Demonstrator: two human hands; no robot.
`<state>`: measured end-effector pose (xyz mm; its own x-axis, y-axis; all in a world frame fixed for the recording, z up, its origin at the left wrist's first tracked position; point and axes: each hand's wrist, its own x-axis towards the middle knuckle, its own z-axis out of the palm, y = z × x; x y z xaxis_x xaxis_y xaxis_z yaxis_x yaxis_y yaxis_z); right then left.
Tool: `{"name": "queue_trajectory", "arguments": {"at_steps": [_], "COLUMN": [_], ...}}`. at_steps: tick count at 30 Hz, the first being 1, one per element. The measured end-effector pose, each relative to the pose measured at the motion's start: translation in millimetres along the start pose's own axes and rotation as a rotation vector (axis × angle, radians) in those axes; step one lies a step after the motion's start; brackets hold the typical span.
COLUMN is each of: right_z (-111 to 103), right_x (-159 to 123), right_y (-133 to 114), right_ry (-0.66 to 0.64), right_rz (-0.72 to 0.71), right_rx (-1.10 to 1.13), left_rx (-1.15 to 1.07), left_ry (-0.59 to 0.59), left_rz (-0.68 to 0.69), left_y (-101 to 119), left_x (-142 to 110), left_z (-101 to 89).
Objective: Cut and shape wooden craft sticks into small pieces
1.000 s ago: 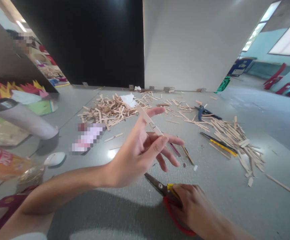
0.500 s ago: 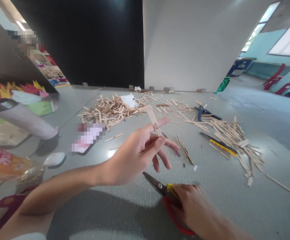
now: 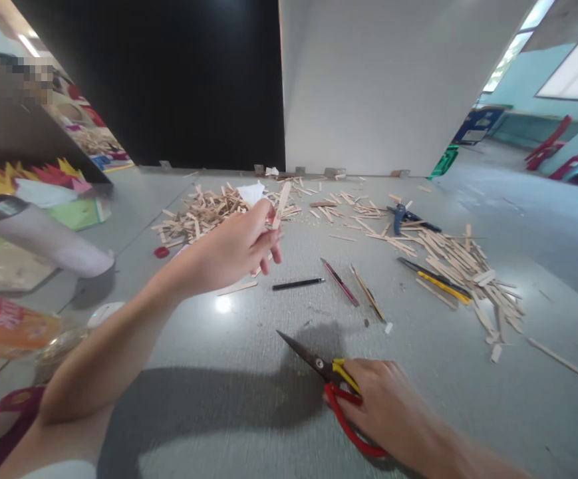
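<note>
My left hand [image 3: 241, 246] is raised over the table, its fingers pinching a flat wooden craft stick [image 3: 282, 201] that points upward. Behind it spreads a heap of small wooden stick pieces [image 3: 203, 216], topped by a crumpled white tissue [image 3: 251, 193]. My right hand [image 3: 388, 402] is closed around the red and yellow handles of a pair of scissors [image 3: 318, 364], whose dark blades point to the far left and look closed. Beyond the blades lie a black pen [image 3: 298, 284], a dark red slim tool [image 3: 339, 282] and a thin yellowish brush-like tool [image 3: 368, 294].
At right lie a yellow and black cutter knife [image 3: 438, 281], dark blue pliers [image 3: 401, 218] and more loose wooden sticks [image 3: 468, 266]. On the left are a grey tube [image 3: 44, 233], an orange and red packet [image 3: 9, 326] and a white mouse [image 3: 106, 311]. Upright black and grey panels [image 3: 408, 86] stand behind.
My left hand has moved left and away from me with the craft stick, uncovering the black pen. My right hand stays nearly in place with the scissors, whose tips have shifted slightly left.
</note>
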<state>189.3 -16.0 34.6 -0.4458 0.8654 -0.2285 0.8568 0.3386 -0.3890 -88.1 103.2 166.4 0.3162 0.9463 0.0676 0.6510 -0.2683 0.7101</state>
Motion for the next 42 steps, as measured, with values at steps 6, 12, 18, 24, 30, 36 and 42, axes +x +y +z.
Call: {"name": "queue_trajectory", "arguments": {"at_steps": [6,12,18,24,30,36,42], "right_z": [-8,-31,-35,-16,-4,-9,-20], "right_x": [2,10,16,15,3,3,5], "right_y": [-1,25,48,39,13,16,15], "right_ry": [0.028,0.136,0.302,0.614,0.55,0.705,0.702], "right_rz": [0.197,0.344,0.422,-0.098,-0.379,-0.301,-0.234], "right_rx": [-0.024,-0.16,-0.366,-0.084,0.043,0.028,0.104], "left_rx": [0.218,0.243,0.196,-0.022,-0.106,0.264,0.725], "left_ry": [0.009,-0.056,-0.102,-0.514,-0.843,-0.602,-0.245], "left_rz": [-0.045,-0.015,-0.018,0.003,0.132,0.206,-0.153], "left_y": [-4,-8,-13,-2,8,3,-40], "left_x": [13,18,23,19,8,10,52], "left_z": [-13.3,-17.7,-15.4,17.7,77.9,90.4,41.6]}}
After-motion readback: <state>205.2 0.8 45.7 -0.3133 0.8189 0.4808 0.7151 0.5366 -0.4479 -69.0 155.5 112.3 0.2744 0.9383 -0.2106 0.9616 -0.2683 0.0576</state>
